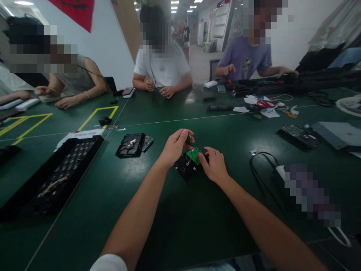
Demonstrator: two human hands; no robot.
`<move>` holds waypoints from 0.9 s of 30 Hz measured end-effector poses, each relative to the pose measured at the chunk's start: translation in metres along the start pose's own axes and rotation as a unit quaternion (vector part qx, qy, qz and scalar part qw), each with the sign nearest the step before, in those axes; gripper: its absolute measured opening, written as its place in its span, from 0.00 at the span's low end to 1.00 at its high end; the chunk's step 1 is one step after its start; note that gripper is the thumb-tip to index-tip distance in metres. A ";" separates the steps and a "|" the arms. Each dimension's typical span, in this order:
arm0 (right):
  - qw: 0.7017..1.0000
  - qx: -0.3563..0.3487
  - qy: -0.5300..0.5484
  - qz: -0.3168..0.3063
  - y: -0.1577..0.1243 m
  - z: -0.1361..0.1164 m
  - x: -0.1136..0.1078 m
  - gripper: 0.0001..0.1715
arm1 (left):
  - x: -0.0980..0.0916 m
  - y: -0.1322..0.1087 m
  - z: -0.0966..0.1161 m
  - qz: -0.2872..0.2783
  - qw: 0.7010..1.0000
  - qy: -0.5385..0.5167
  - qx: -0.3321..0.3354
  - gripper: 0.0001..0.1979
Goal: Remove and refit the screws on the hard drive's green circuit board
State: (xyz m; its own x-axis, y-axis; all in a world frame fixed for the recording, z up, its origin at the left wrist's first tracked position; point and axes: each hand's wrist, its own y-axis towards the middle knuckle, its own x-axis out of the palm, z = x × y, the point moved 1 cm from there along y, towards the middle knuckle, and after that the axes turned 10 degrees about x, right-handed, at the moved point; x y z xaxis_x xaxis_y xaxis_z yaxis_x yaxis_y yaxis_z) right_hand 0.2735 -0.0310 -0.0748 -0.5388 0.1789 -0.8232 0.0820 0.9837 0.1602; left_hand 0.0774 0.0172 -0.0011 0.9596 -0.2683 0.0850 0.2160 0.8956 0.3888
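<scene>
A black device [184, 165] with a green circuit board [193, 155] at its upper side lies on the dark green table in front of me. My left hand [179, 145] is above its upper left edge, thumb and fingers pinched on a small dark and yellow item [189, 138] that I cannot make out fully. My right hand [214, 162] rests at the right side of the device, its thumb on the green board and its fingers curled round the edge.
Left of the device lie a black drive [129, 145], a loose circuit board [147, 143] and a long black tray [53, 180]. Rightward are another drive [298, 136], a grey box [338, 134] and a cable [254, 175]. Three people sit across the table [158, 226].
</scene>
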 end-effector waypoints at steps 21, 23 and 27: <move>0.995 0.079 0.056 0.032 0.020 0.021 0.001 0.24 | -0.002 -0.017 0.032 -0.109 0.980 0.169 0.008 0.21; 0.994 0.071 0.073 0.030 0.021 0.023 0.000 0.24 | -0.001 -0.018 0.037 -0.137 0.970 0.202 0.003 0.20; 0.992 0.060 0.105 0.023 0.020 0.026 -0.001 0.22 | 0.005 -0.017 0.052 -0.175 0.948 0.266 0.024 0.17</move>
State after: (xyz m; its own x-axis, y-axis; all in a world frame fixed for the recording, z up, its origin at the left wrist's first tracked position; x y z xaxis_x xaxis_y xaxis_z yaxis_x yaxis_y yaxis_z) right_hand 0.2977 -0.0113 -0.0851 -0.6946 0.2287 -0.6821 0.2038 0.9718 0.1183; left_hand 0.0691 -0.0176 0.0409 0.7880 -0.3183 -0.5270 0.5423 0.7641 0.3493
